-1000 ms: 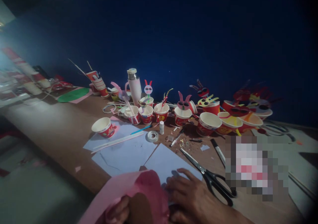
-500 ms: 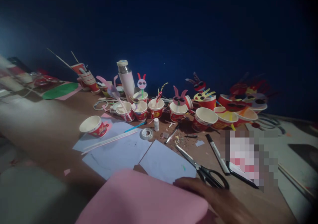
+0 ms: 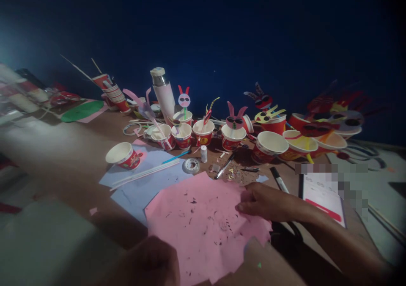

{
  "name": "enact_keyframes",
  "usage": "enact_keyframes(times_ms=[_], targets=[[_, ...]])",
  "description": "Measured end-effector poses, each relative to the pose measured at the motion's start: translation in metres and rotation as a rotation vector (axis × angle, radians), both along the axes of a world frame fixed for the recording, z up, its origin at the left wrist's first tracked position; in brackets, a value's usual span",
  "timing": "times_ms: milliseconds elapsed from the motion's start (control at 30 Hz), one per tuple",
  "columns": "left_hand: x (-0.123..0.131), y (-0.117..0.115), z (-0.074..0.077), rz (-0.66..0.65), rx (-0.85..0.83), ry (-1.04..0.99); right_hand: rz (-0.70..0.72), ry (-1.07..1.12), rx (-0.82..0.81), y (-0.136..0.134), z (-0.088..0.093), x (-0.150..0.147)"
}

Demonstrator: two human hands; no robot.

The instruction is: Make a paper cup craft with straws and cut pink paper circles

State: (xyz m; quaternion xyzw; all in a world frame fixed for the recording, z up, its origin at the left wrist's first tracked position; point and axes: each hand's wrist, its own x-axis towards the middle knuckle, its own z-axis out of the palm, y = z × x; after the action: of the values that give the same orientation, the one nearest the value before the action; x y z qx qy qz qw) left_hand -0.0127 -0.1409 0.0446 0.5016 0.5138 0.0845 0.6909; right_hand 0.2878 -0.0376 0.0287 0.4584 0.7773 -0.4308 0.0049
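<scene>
A pink sheet of paper (image 3: 203, 226) with ragged, cut edges lies tilted in front of me, dotted with small dark scraps or marks. My right hand (image 3: 264, 201) grips its upper right edge, thumb on top and fingers behind. At the lower left edge is my left hand (image 3: 152, 258), dark and slightly blurred, closed on the paper. Black scissors (image 3: 287, 231) are partly hidden under my right forearm. Just beyond the sheet are a roll of tape (image 3: 191, 166), a small white bottle (image 3: 203, 154) and a pen (image 3: 225, 166).
Several paper cups (image 3: 233, 138) with paper animal faces stand along the back by a flask (image 3: 163, 100). A single cup (image 3: 123, 155) and thin white sticks (image 3: 146, 174) rest at left on bluish paper (image 3: 127, 201). A marker (image 3: 279, 180) and a phone (image 3: 320, 193) lie at right.
The pink paper has moved up and turned, so its speckled face shows and covers the bluish sheets. My right hand has risen to its edge. My left hand has come into view.
</scene>
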Motion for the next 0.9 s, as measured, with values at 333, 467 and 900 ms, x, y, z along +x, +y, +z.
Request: enact_keyframes(times_ms=[333, 467, 900], targets=[[0.036, 0.038, -0.015, -0.039, 0.676, 0.259, -0.233, -0.036, 0.048, -0.035, 0.006, 0.008], [0.039, 0.032, -0.026, -0.222, 0.976, 0.316, -0.247, -0.162, 0.151, -0.062, -0.007, 0.000], [0.041, 0.049, -0.028, -0.731, 1.260, 0.426, -0.278, -0.554, 0.580, -0.051, -0.004, 0.005]])
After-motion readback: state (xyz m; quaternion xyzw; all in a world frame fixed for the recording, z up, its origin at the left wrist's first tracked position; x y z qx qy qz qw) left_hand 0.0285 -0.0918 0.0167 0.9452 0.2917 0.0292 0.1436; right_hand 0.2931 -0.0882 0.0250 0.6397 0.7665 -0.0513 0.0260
